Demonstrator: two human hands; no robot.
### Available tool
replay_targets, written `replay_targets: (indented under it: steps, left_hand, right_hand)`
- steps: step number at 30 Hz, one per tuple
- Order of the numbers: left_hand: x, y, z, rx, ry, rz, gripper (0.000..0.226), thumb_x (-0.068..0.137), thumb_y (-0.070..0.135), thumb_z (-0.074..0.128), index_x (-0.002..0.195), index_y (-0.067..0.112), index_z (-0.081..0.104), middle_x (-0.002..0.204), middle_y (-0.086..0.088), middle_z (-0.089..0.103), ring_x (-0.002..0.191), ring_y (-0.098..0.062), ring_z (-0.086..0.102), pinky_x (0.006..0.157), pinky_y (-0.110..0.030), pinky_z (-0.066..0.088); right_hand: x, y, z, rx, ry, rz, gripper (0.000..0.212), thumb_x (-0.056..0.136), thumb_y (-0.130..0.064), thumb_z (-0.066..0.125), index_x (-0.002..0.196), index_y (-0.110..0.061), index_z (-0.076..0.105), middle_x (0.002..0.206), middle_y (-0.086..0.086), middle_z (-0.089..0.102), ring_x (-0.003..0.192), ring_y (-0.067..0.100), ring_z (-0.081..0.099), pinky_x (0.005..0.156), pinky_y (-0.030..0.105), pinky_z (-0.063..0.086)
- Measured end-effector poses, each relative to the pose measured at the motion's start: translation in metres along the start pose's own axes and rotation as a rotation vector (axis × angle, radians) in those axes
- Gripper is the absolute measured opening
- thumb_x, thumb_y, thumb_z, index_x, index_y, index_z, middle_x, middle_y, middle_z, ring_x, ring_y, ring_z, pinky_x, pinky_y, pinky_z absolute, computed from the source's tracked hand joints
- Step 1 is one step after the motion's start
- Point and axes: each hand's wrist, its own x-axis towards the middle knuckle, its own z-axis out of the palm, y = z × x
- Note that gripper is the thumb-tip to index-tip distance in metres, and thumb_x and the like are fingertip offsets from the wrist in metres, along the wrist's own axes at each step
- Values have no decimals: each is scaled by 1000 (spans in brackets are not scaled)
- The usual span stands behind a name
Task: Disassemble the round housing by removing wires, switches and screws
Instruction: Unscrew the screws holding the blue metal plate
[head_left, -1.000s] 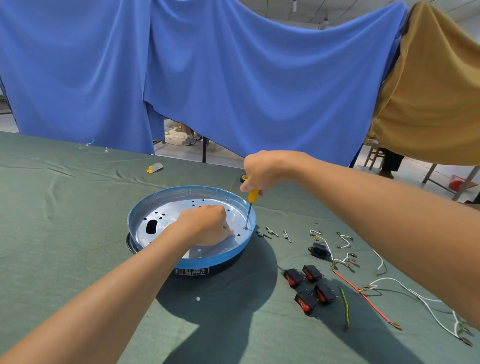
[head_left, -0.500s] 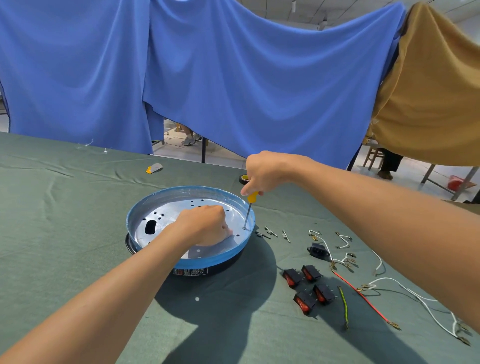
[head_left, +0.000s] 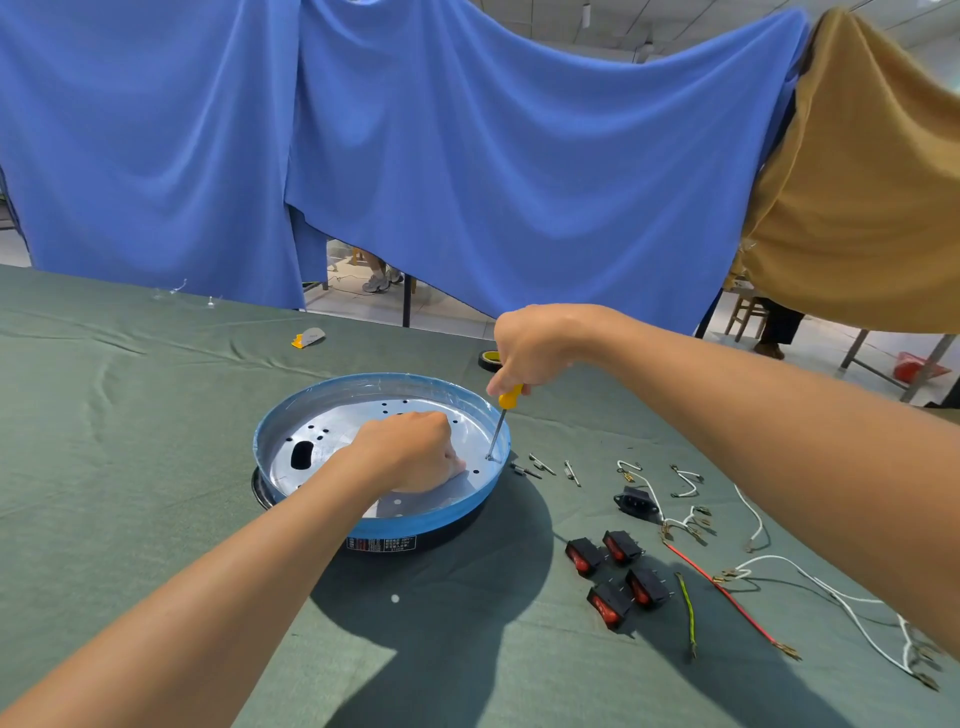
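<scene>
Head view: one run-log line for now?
right hand grips screwdriver, tip on housing floor | left hand curled, rests inside housing | switches out on table

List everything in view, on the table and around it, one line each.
round housing: 1, blue rim, silver floor, black base; table centre.
screwdriver: 1, yellow handle; tip on housing floor by the right wall.
screws: several, silver; cloth right of housing.
rocker switches: 4, black and red; front right.
power socket: 1, black; behind the switches.
white wires: several; right side.
red wire: 1; right of switches.
yellow-green wire: 1; beside switches.
tape roll: 1, black and yellow; behind housing.
table cloth: 1, green.
blue drapes: backdrop.
ochre drape: backdrop, right.
left hand: curled, resting on housing floor.
right hand: grips screwdriver handle.
</scene>
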Motion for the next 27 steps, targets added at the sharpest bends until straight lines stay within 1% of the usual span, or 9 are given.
replay_targets:
  steps: [3,6,9,11,14,17,21,24,27]
  left_hand:
    - [0,0,1,9,8,0,35,94,46,53,105,18,72,106,6,72,89,-20,62,78,-40,54]
    - [0,-1,1,18,15,-5,36,94,47,53,104,18,71,105,5,72,89,-21,62,79,-42,54]
    - [0,0,1,12,15,-3,36,94,47,53,104,18,72,104,5,72,88,-20,62,79,-41,54]
    - [0,0,1,6,13,0,36,95,46,53,104,18,72,103,5,72,87,-18,63,78,-40,55]
    - [0,0,1,-1,12,5,36,96,45,53,107,17,72,106,5,72,89,-19,63,80,-41,55]
    - [0,0,1,-6,4,10,36,96,45,53,108,16,72,108,5,72,90,-20,62,82,-41,55]
    - [-2,1,0,15,17,15,36,95,45,52,104,15,70,109,5,71,91,-21,61,77,-39,52]
    - [-1,1,1,14,19,13,36,95,45,52,101,15,71,107,5,71,90,-22,61,75,-38,51]
    - [-1,1,1,9,19,15,35,96,45,52,100,16,71,105,5,71,88,-20,61,72,-36,50]
  right_hand:
    - [-1,2,-1,10,63,-63,29,82,-40,73,84,-11,71,74,2,64,71,21,55,59,28,45]
    - [-1,5,0,97,70,-124,11,79,-27,77,79,-25,67,83,-6,64,84,17,60,64,28,49]
    - [0,6,3,131,35,-119,12,78,-26,77,79,-23,66,81,-1,61,82,20,59,63,30,49]
    - [0,5,4,115,26,-54,40,82,-48,69,76,-9,64,70,11,55,66,21,51,55,27,41]
    - [-3,3,3,37,34,26,57,93,-55,49,60,-11,63,56,-3,58,53,16,50,49,25,36]
    - [-5,3,3,0,78,-11,38,90,-41,62,64,-13,63,57,-5,56,58,14,48,49,24,35]
    - [-10,2,-2,66,108,-133,10,80,-29,76,81,-21,69,76,-5,64,73,11,54,56,24,43]
    - [-9,0,-2,108,66,-176,8,79,-26,77,80,-25,69,76,-8,62,73,11,56,59,25,45]
    - [-6,-2,2,14,54,-82,40,86,-50,63,68,-15,63,59,-6,58,61,16,53,52,25,39]
